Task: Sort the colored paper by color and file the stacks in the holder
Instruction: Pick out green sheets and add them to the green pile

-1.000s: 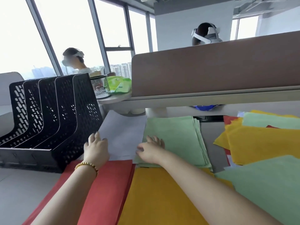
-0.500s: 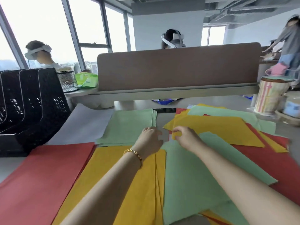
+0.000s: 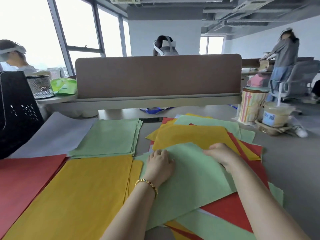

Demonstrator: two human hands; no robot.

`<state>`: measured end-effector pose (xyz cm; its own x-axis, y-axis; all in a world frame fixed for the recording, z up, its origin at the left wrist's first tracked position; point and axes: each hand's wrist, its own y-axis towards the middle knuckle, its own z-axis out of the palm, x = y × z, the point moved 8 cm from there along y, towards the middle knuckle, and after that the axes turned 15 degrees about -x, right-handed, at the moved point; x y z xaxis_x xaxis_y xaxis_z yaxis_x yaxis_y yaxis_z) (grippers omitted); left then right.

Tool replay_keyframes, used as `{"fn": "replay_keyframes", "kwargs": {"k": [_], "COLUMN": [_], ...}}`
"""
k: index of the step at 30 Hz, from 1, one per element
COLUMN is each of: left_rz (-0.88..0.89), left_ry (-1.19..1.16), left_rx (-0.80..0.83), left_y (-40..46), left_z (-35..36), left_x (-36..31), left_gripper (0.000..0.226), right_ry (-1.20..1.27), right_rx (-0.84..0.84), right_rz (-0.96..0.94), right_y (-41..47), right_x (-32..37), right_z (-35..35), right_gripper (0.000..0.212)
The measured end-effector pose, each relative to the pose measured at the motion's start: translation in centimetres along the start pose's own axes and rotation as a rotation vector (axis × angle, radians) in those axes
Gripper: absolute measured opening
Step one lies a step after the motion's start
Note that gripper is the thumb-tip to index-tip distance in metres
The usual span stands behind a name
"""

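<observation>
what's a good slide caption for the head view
Both hands, left hand and right hand, rest on a green sheet atop the unsorted pile, beside sorted stacks.

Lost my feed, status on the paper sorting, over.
Left hand flat on green sheet, right hand gripping its far edge. Sheet tops the mixed pile. Green stack sorted left; holder unfilled as seen.

**Bright open office behind a partitioned bench**

A grey bench [image 3: 285, 161] ends at a brown partition panel [image 3: 157, 75] on a pale rail. Tall windows [image 3: 78, 25] with dark frames fill the left wall, letting in flat white daylight. The far wall [image 3: 164, 25] is plain and pale. Exposed ducts [image 3: 251, 13] run under the grey ceiling. An office chair [image 3: 299, 78] stands at right.
</observation>
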<state>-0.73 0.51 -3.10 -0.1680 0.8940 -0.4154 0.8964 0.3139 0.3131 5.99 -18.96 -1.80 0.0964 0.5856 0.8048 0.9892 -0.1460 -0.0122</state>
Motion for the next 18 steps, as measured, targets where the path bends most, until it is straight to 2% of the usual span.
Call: {"fn": "replay_keyframes", "kwargs": {"k": [3, 5, 7, 9, 11, 12, 14, 16, 18], "left_rz": [0.008, -0.009, -0.038, -0.033, -0.078, -0.131, -0.225, -0.246, -0.310], "left_ry": [-0.050, -0.137, -0.231, -0.321, -0.578, -0.769, -1.068, -1.075, -0.972], "left_rx": [-0.004, -0.011, -0.045, -0.144, -0.140, -0.031, 0.301, 0.550, 0.624], "left_y": [0.2, 0.3, 0.5, 0.8, 0.7, 0.5, -1.0, -2.7, -3.4], "left_z": [-0.2, -0.5, -1.2, -3.0, -4.5, -4.5, -4.2, -3.5, -1.9], "left_x": [0.0, 0.3, 0.3, -0.5, -1.6, -2.2, -3.7, -4.3, -3.9], "left_gripper": [0.052, 0.053, 0.046, 0.032, 0.019, 0.020, 0.034, 0.056, 0.071], "right_ry": [0.110, 0.136, 0.161, 0.248, 0.399, 0.463, 0.607, 0.819, 1.016], "right_rx": [0.150, 0.154, 0.064, -0.104, -0.283, -0.365, -0.461, -0.430, -0.332], "right_rz": [0.071, 0.068, 0.010, -0.021, 0.025, 0.052, 0.128, 0.242, 0.319], "right_y": [-0.6, -0.8, -0.5, 0.5, 1.2, 1.3, 1.2, 1.0, 0.7], "right_x": [-0.1, -0.1, 0.3, 0.3, -0.4, -0.9, -1.9, -2.6, -2.3], "right_z": [0.7, 0.6, -0.1, -1.5, -3.4, -4.4, -5.4, -4.8, -3.6], "right_gripper": [0.034, 0.032, 0.028, 0.020, 0.021, 0.022, 0.023, 0.022, 0.020]}}
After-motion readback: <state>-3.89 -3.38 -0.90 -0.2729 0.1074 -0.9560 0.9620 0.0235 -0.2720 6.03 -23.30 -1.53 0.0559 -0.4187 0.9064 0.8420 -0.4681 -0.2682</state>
